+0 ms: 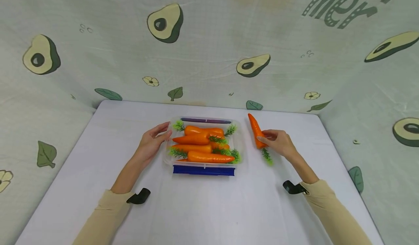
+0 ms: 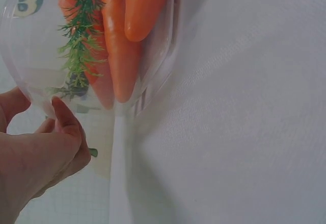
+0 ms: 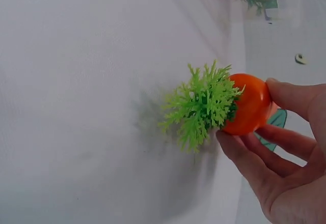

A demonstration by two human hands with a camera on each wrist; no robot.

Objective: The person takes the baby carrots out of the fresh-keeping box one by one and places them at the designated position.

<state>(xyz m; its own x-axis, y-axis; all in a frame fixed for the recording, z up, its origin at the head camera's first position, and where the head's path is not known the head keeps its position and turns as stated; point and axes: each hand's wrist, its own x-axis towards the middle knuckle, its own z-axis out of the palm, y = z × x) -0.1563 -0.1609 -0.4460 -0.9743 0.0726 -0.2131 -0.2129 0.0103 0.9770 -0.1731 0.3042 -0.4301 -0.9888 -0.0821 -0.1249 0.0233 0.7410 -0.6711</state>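
Fingers of the right hand [image 1: 277, 141] pinch a carrot [image 1: 254, 126], its tip hidden in the right wrist view; relaxed left hand [image 1: 151, 143] fingers touch a clear box [image 1: 204, 170]; beyond them inside, overlapping carrots [image 1: 209, 157] are partly hidden

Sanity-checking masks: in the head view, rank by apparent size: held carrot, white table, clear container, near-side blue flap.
1. White table
2. Clear container
3. Near-side blue flap
4. Held carrot, partly covered by the right hand
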